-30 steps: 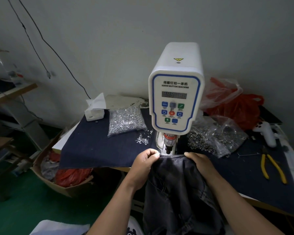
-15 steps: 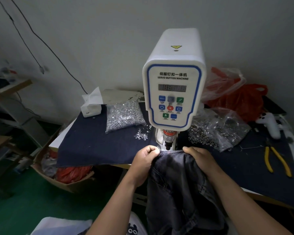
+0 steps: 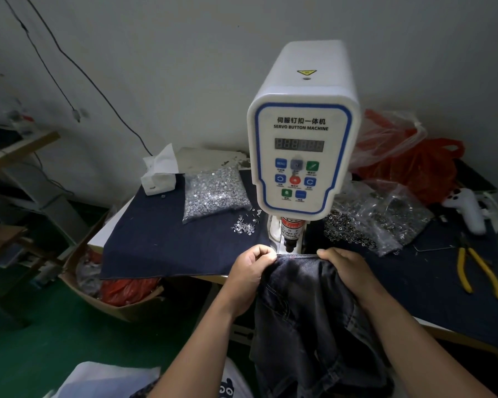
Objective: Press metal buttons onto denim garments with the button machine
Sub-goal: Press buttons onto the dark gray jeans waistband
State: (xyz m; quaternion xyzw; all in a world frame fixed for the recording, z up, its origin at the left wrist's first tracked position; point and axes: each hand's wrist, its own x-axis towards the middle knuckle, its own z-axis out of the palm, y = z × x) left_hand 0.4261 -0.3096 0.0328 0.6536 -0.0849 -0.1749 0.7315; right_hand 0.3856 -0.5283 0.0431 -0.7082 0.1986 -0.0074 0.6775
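Both hands hold the top edge of a dark grey denim garment (image 3: 308, 311) stretched flat just under the press head of the white, blue-trimmed servo button machine (image 3: 302, 156). The left hand (image 3: 249, 268) has its fingers curled over the hem, pinching it; the right hand (image 3: 347, 268) grips the other end, fingers folded over the cloth. The rest of the garment hangs off the front of the table, which is covered in navy cloth (image 3: 167, 248). A clear bag of silver metal buttons (image 3: 216, 193) lies left of the machine, and yellow-handled pliers (image 3: 477, 271) lie far right.
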